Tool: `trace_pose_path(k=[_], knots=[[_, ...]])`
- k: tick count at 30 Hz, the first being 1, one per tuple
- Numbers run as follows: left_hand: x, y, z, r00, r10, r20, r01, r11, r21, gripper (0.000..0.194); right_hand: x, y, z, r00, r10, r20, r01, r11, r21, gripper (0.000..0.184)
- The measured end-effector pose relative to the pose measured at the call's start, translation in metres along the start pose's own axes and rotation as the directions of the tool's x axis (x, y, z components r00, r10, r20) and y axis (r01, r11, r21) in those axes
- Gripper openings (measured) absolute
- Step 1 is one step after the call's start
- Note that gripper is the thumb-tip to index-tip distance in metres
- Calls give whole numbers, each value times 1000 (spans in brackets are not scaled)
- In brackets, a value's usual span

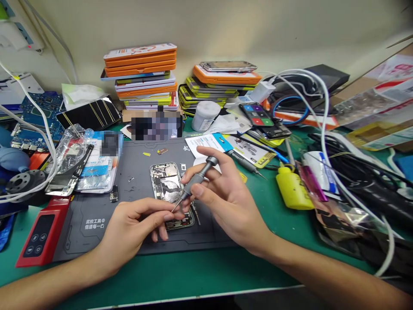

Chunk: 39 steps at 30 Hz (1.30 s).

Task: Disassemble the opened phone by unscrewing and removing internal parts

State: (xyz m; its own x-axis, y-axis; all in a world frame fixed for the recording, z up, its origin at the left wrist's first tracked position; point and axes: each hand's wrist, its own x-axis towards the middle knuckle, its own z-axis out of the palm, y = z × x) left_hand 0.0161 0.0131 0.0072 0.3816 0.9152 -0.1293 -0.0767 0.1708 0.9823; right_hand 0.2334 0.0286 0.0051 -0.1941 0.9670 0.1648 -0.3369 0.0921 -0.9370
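In my right hand [230, 200] is a grey precision screwdriver [196, 181], slanting down to the left, with the index finger near its cap. My left hand [135, 224] pinches thumb and forefinger together at the thin tip of that screwdriver; whether a tiny part is also between them I cannot tell. Beneath both hands lies an opened phone [166, 178], its inner parts bare and its lower portion partly covered by the fingers. The phone rests on a dark grey work mat [129, 172]. A small camera-like module [114, 193] sits left of the phone.
A red device [43, 232] with buttons flanks the mat. Stacked orange cases [140, 60] stand by the wall. To the right are a second screwdriver [248, 165], a yellow bottle [293, 189] and looping white cables [325, 107]. A white jar [205, 116] stands behind.
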Motion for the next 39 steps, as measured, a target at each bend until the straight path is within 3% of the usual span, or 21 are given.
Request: trace_pose_path(k=[39], knots=[[-2,-2,-1,999,-37,12,36,997,67,17,-1,-3,-2,998,67,1,-67,998,17,52]])
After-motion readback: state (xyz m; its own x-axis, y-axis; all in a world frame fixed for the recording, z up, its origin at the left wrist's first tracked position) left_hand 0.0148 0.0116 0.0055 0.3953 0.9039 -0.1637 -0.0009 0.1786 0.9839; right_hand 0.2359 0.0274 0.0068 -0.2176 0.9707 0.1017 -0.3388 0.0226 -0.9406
